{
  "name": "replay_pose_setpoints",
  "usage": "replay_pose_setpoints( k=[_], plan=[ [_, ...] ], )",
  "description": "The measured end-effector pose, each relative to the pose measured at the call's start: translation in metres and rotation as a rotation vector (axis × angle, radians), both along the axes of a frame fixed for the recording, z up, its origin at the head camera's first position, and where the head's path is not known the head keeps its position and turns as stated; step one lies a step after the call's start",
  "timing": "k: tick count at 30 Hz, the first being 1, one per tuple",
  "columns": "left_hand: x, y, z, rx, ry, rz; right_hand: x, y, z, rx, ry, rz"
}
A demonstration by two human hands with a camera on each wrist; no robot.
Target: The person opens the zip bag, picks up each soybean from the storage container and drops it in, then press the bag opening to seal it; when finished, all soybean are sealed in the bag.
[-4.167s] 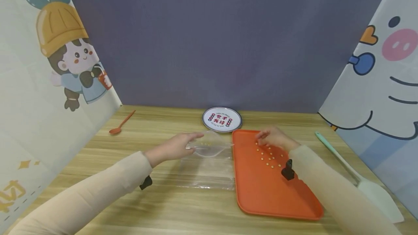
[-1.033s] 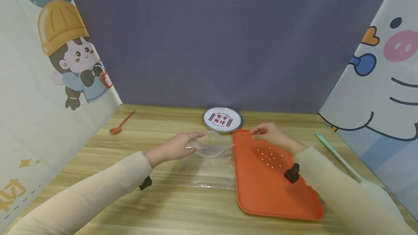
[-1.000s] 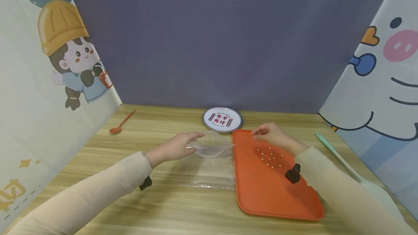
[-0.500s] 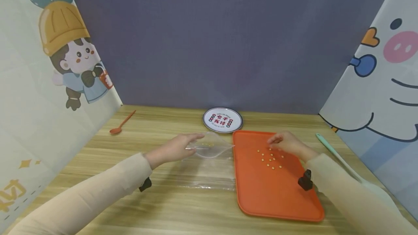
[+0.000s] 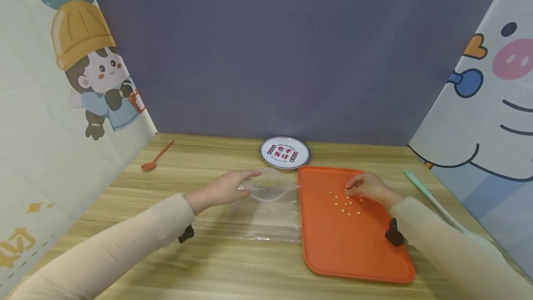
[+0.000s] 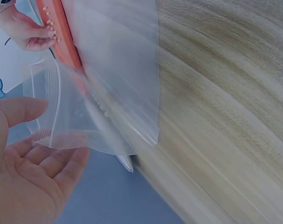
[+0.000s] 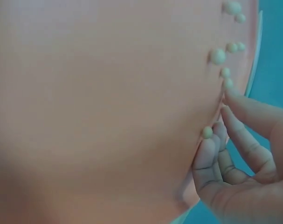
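Observation:
My left hand (image 5: 222,189) holds the mouth of a clear zip-lock bag (image 6: 99,116), thumb on one side and fingers on the other, its rim spread apart. Several yellow beans (image 5: 266,184) show through the bag, which lies on the table. Over the orange tray (image 5: 333,244), my right hand (image 5: 368,188) has its fingertips down among small round pale-yellow beans (image 5: 349,214), which look like soybeans. In the right wrist view the thumb and forefinger tips are close together beside a bean (image 7: 227,84); whether one is pinched between them is hidden.
Behind the bag stands a white oval plate (image 5: 285,153) with red characters. An orange-brown spoon (image 5: 157,156) lies at the back left. Right of the tray lies a spatula (image 5: 429,193) with a green handle, partly under the right sleeve. Printed cloth walls enclose the table.
My right hand went left toward the bag, then moved back right and down onto the beans. The bean once at the tray's upper left is gone from there. The left hand stays put.

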State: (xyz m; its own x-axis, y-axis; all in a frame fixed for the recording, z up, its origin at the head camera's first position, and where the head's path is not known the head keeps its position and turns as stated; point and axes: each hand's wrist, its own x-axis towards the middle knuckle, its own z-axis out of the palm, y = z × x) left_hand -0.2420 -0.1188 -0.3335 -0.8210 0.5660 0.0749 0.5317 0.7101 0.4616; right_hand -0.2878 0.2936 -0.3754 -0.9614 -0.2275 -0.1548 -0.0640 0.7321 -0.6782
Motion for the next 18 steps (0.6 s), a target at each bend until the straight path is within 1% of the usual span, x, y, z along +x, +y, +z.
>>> replay_pose_setpoints(
  k=[5,9,13,18],
  plan=[
    [-0.002,-0.001,0.001,-0.009,0.018,-0.001,-0.001,-0.005,0.002,0.010,0.011,-0.005],
    [-0.002,-0.001,0.001,-0.006,-0.002,-0.002,-0.001,-0.005,0.003,0.013,0.016,0.009],
    [-0.001,-0.002,0.000,-0.001,-0.018,-0.005,0.001,-0.004,0.006,-0.011,0.008,0.017],
    [-0.001,-0.002,0.000,-0.004,-0.008,-0.006,0.002,-0.009,0.012,-0.058,0.003,0.014]
  ],
)
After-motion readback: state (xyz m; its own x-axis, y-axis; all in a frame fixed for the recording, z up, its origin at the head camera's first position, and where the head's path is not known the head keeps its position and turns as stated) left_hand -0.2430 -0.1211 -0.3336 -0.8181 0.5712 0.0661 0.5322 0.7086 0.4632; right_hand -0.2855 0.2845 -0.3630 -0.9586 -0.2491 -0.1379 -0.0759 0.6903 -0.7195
